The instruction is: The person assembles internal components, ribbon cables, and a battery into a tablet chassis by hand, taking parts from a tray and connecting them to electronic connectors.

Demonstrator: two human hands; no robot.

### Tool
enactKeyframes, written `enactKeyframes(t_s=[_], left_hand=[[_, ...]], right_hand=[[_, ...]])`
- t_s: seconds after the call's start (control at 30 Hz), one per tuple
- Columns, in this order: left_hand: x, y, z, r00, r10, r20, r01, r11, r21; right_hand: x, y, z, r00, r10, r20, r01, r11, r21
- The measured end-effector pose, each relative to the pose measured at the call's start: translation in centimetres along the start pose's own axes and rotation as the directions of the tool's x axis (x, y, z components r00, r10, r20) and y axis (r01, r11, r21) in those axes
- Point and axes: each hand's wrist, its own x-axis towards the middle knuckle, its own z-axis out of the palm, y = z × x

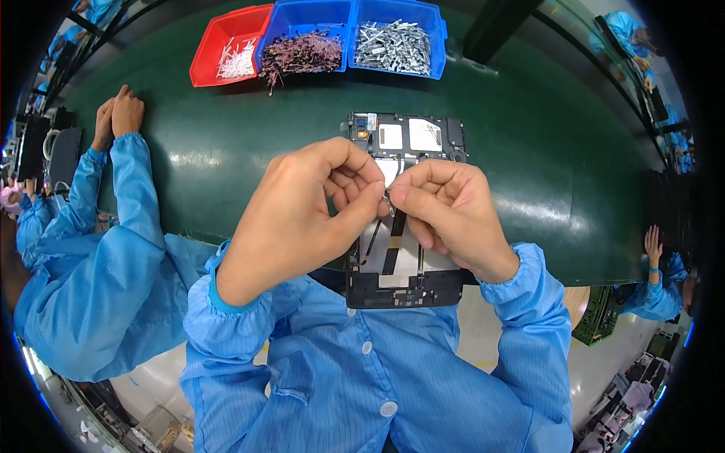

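Observation:
My left hand [310, 208] and my right hand [453, 211] meet above an opened tablet-like device [442, 291], thumbs and forefingers pinched close together. Between the fingertips is a small dark and silvery part [387, 198], too small to name. A thin dark strip [371, 241] runs below my left fingertips; whether it joins that part I cannot tell. The device lies at the table's near edge, its black frame showing white panels, a black ribbon cable [394, 234] and a bit of tan tape. My hands hide its middle.
At the back stand a red bin [208, 57] of white pieces, a blue bin [302, 13] of brownish wired parts and another blue bin [396, 11] of silvery metal pieces. A co-worker's hands [119, 117] rest on the green table [544, 181] at left. A dark post [498, 30] rises behind.

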Motion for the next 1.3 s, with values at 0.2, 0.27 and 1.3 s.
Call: enactKeyframes(t_s=[0.2,0.27,1.3], left_hand=[[0.0,0.1,0.1,0.999,0.008,-0.047,-0.007,1.0,0.024],[0.0,0.3,0.1,0.999,0.022,-0.043,-0.019,0.997,0.072],[-0.1,-1.0,1.5,0.906,0.259,-0.335,-0.251,0.966,0.069]], right_hand=[[0.1,0.2,0.0,1.0,0.02,0.007,-0.02,1.0,0.017],[0.1,0.2,-0.1,1.0,0.023,0.0,-0.023,1.0,0.004],[0.0,1.0,0.0,0.998,-0.049,-0.027,0.049,0.999,0.019]])
